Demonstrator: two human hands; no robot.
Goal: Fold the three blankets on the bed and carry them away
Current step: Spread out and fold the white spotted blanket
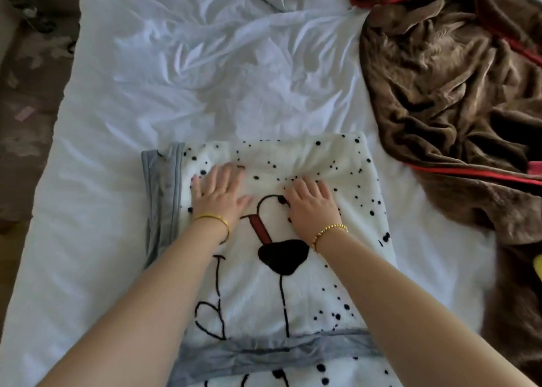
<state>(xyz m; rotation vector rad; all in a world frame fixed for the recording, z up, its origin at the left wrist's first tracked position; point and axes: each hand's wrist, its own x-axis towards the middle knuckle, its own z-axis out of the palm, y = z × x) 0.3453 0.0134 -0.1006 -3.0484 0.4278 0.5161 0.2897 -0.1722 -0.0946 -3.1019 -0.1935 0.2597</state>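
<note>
forearms: nearest the camera, both reach far-ward from the near edge over the spotted blanket; a gold bracelet sits on the left wrist, a beaded one on the right.
spotted blanket: white plush, black dots and a dog face, grey trim on its left edge; folded into a rectangle at near-centre of the bed. Another grey-edged layer shows at the very near edge; can't tell if it's the same blanket or a second one.
left hand: flat, fingers spread wide, palm down on the fold's far-left part. Likely pressing the pile flat so the fold holds.
right hand: palm down just right of the left, fingertips curled slightly into the plush. Whether it pinches fabric or only presses, can't tell.
brown blanket: red-edged, crumpled in a heap at far right, well apart from the hands; not yet folded.
step: smoothing the fold, by my read.
progress: roughly mid-task; brown one is left, nothing carried off yet.
</note>
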